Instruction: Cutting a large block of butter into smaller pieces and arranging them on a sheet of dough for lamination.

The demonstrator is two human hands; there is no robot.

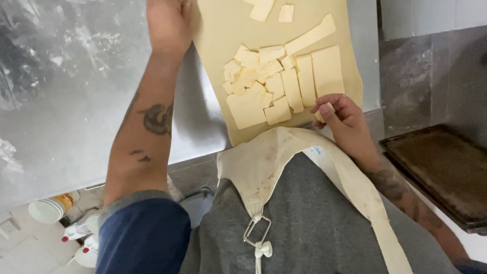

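A sheet of pale dough [223,35] lies on the floured metal table [66,91]. On it sit several flat slabs and small cubes of butter [284,81], clustered near the table's front edge. My left hand [167,23] rests on the dough's left edge, fingers partly out of view at the top. My right hand [337,111] sits at the lower right of the butter pile, its fingers closed around a small piece of butter [324,114]. Two more butter bits [271,10] lie farther up the dough.
A dark, worn baking tray [441,172] sits low on the right. A grey tiled wall [431,76] stands behind it. Below the table at left are white cups [48,209] and spray bottles [81,241]. A cream apron [269,162] hangs on my chest.
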